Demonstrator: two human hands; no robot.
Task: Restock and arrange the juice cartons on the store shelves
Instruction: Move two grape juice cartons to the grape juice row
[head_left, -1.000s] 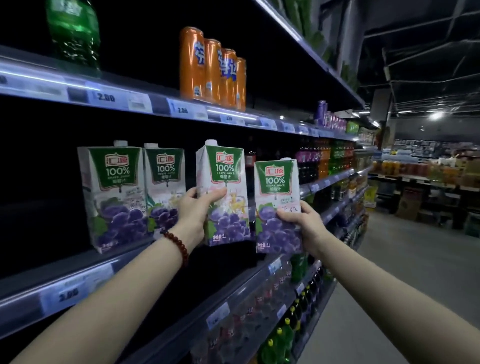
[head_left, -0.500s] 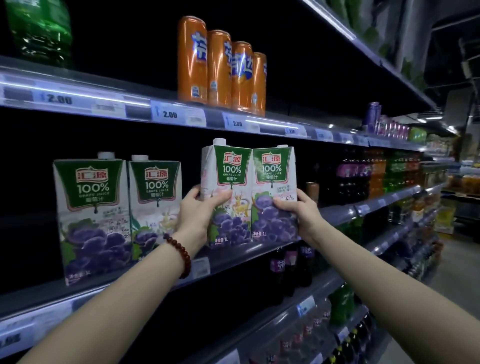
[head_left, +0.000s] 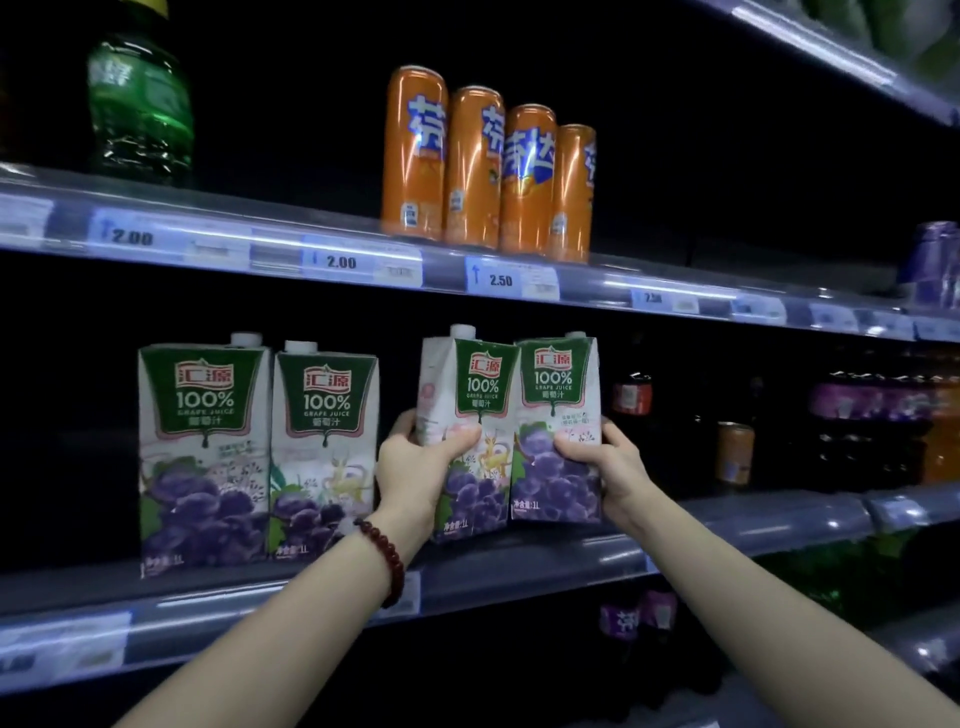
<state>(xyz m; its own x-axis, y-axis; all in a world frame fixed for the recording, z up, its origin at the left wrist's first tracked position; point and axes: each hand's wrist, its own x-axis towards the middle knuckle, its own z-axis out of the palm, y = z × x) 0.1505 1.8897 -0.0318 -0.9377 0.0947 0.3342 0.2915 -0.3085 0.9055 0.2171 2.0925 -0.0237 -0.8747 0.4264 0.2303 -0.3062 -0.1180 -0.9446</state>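
Several white-and-green grape juice cartons stand along the middle shelf (head_left: 519, 577). Two of them, a left carton (head_left: 202, 452) and a second carton (head_left: 324, 452), stand free side by side. To their right, my left hand (head_left: 415, 467) grips a third carton (head_left: 480, 415), which is turned slightly so its side panel shows. My right hand (head_left: 608, 467) holds a fourth carton (head_left: 561, 410) pressed against the third one. Both held cartons sit at the shelf's front edge; a gap separates them from the free pair.
Orange soda cans (head_left: 488, 166) and a green bottle (head_left: 137, 104) stand on the shelf above, over price tags (head_left: 337, 260). Dark bottles (head_left: 631, 400), a small orange can (head_left: 735, 452) and purple-labelled bottles (head_left: 872, 405) crowd the middle shelf to the right. More bottles fill the lower shelf.
My right hand has brought its carton in from the aisle side onto the shelf, tight against the carton in my left hand. My view has swung left to face the shelf.
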